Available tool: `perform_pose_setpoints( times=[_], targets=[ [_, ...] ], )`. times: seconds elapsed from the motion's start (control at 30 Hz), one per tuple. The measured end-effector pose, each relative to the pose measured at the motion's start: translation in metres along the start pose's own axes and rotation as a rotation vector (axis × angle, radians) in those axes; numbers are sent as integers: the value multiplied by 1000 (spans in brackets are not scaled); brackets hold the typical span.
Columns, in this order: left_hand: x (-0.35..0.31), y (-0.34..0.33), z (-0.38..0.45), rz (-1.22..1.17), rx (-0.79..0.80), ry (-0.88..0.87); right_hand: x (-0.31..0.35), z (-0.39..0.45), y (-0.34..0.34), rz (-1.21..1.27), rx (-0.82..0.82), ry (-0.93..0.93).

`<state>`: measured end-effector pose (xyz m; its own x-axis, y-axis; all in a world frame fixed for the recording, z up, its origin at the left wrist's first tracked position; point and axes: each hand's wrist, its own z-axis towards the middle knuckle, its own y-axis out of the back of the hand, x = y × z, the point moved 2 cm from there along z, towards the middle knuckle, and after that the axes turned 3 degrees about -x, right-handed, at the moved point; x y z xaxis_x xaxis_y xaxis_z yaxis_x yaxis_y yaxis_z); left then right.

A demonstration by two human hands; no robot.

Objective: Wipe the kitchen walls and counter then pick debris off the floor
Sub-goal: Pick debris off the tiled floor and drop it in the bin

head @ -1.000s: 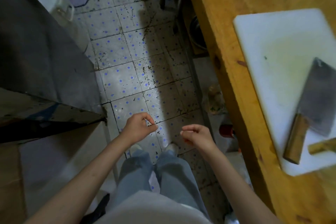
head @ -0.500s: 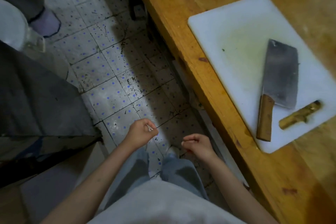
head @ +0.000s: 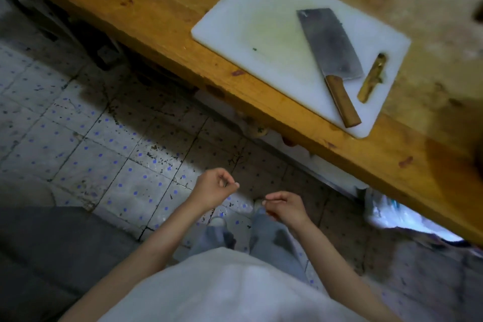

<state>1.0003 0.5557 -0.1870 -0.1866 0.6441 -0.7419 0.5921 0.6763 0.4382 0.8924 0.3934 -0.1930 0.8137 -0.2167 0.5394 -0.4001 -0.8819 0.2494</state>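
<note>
A single head camera looks steeply down from standing height, tilted off level, onto the tiled floor (head: 109, 154). The wooden counter (head: 162, 5) runs diagonally across the top right, close by. The wearer's own torso fills the bottom edge, below the floor.

The view has swung right since a second ago: the wooden counter (head: 183, 34) now runs across the top, and the cutting board (head: 261, 21) with its cleaver (head: 329, 44) sits whole in view. The dark surface (head: 52, 243) has dropped to the lower left corner
</note>
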Motion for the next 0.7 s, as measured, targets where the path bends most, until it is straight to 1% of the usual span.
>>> perform_pose_setpoints(
  times=[0.13,0.27,0.47,0.7],
  targets=[
    [-8,-6,1,40,107,-57,-33,-20,8,131,-85,-51],
    [-20,-29,1,63,251,-72,-64,-39,26,250,-191,-94],
    [-42,-88,-3,187,438,-124,-109,-65,61,500,-324,-173],
    [-82,-170,-37,331,641,-236,-161,-92,111,712,-437,-214]
  ],
)
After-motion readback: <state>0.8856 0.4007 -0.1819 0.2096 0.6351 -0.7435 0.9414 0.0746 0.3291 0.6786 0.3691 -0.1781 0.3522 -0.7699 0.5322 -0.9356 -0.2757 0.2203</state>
